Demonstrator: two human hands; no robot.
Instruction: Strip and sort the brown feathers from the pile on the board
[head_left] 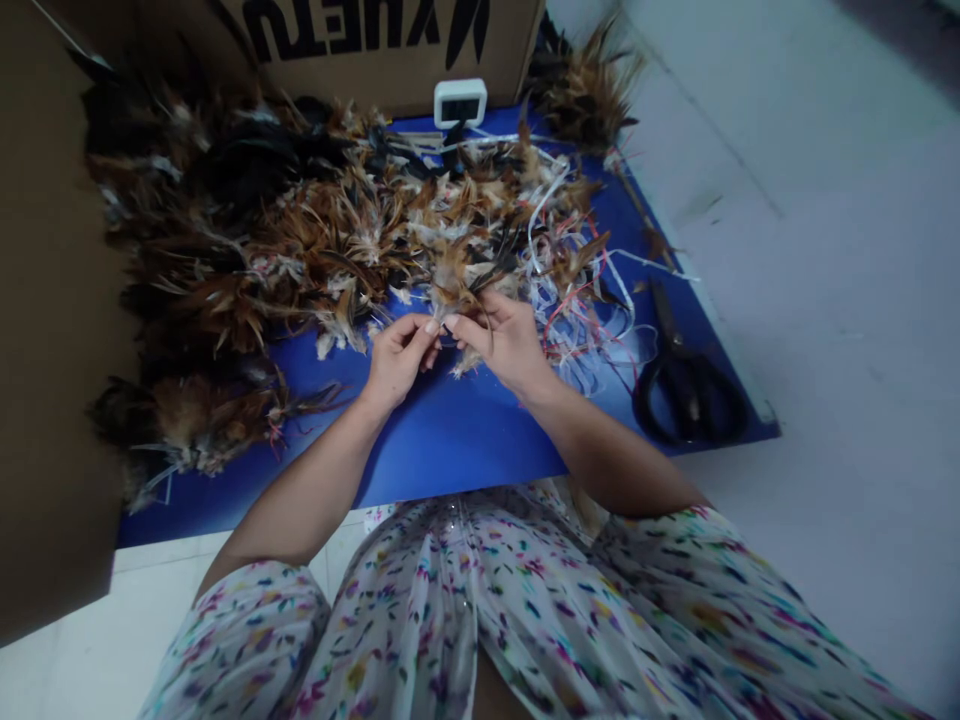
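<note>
Close together over the blue table (442, 440), both my hands work at a small bunch of brown feathers (454, 280). My left hand (401, 360) is closed, with thumb and forefinger pinched at the base of the bunch. My right hand (510, 340) grips the same bunch from the other side, its thumb tip almost touching the left one. The fine detail between the fingertips is too small to make out. Just beyond my hands lies a broad heap of brown and black feathers (322, 225).
Black-handled scissors (690, 390) lie at the right of the table, beside tangled white and red strings (574, 310). A small white digital display (460, 103) stands before a cardboard box (390, 60). More cardboard (52, 300) rises at left. A feather bundle (202, 420) sits front left.
</note>
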